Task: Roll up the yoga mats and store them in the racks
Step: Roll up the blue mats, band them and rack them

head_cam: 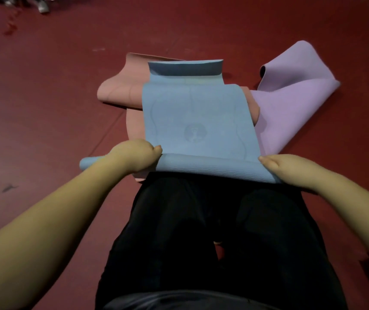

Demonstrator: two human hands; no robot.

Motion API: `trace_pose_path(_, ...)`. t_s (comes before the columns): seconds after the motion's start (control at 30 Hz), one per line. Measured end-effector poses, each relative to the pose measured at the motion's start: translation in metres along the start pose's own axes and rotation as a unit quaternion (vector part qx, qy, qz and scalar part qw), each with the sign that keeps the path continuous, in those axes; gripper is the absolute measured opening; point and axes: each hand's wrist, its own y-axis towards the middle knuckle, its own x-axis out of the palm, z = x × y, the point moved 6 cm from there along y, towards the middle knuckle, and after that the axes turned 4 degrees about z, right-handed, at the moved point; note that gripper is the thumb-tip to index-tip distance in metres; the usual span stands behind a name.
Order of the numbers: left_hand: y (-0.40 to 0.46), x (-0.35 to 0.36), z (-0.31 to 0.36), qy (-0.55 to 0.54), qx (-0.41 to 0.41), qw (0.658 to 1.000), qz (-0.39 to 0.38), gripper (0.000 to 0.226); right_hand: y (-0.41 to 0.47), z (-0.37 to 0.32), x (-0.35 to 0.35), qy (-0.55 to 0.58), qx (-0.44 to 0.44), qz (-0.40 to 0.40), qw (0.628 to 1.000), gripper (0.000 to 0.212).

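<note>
Dark red flooring (44, 108) carries three mats in a heap; the blue mat (197, 117) lies on top of the pink mat (121, 90) and lilac mat (291, 104), its near end already rolled. Left hand (134, 157) and right hand (284, 168), set apart, each grip that roll near an end; it looks light, soft and springy, best held at both ends.
</note>
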Motion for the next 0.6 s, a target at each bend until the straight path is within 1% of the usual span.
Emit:
trace_pose_path(0.03, 0.005, 0.007, -0.002, 0.002, -0.011, 0.999, -0.032, 0.019, 0.002, 0.001, 0.001, 0.010, 0.000, -0.017, 1.000, 0.052)
trace_pose_path(0.1, 0.012, 0.017, -0.008, -0.001, -0.039, 0.996, -0.077, 0.035, 0.006, 0.004, 0.004, 0.028, 0.001, -0.028, 0.999, 0.048)
trace_pose_path(0.13, 0.014, 0.021, -0.011, -0.014, -0.063, 0.995, -0.081, 0.042, 0.008, 0.005, 0.004, 0.036, 0.002, -0.026, 0.999, 0.046)
trace_pose_path(0.17, 0.017, 0.024, -0.014, -0.016, -0.078, 0.993, -0.086, 0.045, 0.011, 0.006, 0.005, 0.039, 0.002, -0.024, 0.999, 0.043)
trace_pose_path(0.3, 0.023, 0.029, -0.014, -0.016, -0.065, 0.991, -0.113, 0.045, 0.023, 0.002, 0.010, 0.022, -0.027, -0.021, 0.999, 0.037)
trace_pose_path(0.4, 0.026, 0.029, -0.011, -0.014, -0.047, 0.993, -0.103, 0.043, 0.031, 0.000, 0.009, -0.012, -0.034, 0.009, 0.999, 0.043)
trace_pose_path(0.47, 0.029, 0.028, -0.008, -0.003, -0.038, 0.997, -0.070, 0.041, 0.031, 0.000, 0.009, -0.037, -0.033, 0.040, 0.998, 0.047)
trace_pose_path(0.53, 0.031, 0.026, -0.005, 0.001, -0.036, 0.998, -0.043, 0.042, 0.030, -0.002, 0.007, -0.075, -0.043, 0.074, 0.993, 0.047)
trace_pose_path(0.6, 0.035, 0.027, -0.004, -0.013, -0.035, 0.999, -0.034, 0.042, 0.028, -0.002, 0.005, -0.093, -0.050, 0.111, 0.988, 0.046)
